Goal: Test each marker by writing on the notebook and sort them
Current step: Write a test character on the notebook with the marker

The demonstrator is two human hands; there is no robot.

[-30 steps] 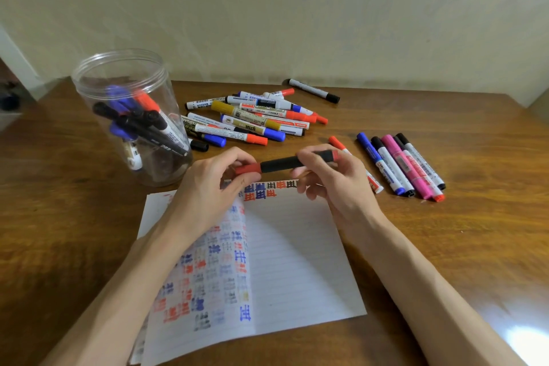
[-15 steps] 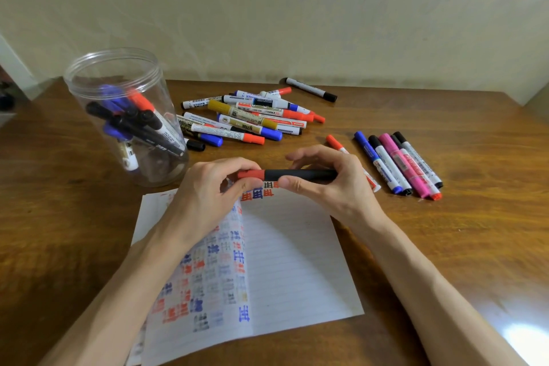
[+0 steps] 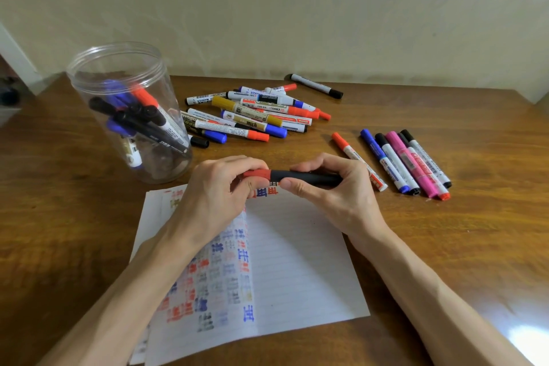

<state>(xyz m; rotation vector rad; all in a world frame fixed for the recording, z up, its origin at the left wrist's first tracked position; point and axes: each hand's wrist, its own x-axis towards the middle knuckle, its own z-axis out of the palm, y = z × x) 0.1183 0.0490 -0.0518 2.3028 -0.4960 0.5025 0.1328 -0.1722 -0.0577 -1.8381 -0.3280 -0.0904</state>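
The marker [image 3: 300,177] in hand is a smooth round stick with a matte black barrel and a red cap [image 3: 257,174]. It lies level and crosswise, just above the top edge of the notebook [image 3: 297,270]. The left hand [image 3: 214,196] has its thumb and curled fingers closed round the red cap. The right hand [image 3: 335,196] grips the black barrel, thumb below and fingers bent over the top, hiding the far end. No gap shows between cap and barrel.

The notebook lies open on thin, white, faintly ruled paper. Its right page is mostly bare. The left page bows up at the fold and is crowded with blocky test marks in blue, red, black and a yellowish tone. The left forearm lies over that page.

To the far left of the notebook stands a round jar [image 3: 127,110] of clear plastic with an open top. Several markers with black, blue and red caps lean inside it. Beyond the hands is a loose pile of markers [image 3: 252,113] with white printed barrels and red, blue, black or mustard caps. To the right, a neat row of markers [image 3: 407,163] lies side by side, one of them pink, with a red-capped marker [image 3: 356,160] just left of it. A lone marker [image 3: 316,85] lies near the pale, mottled wall [image 3: 297,9]. The table [image 3: 475,246] is glossy brown wood with visible grain.
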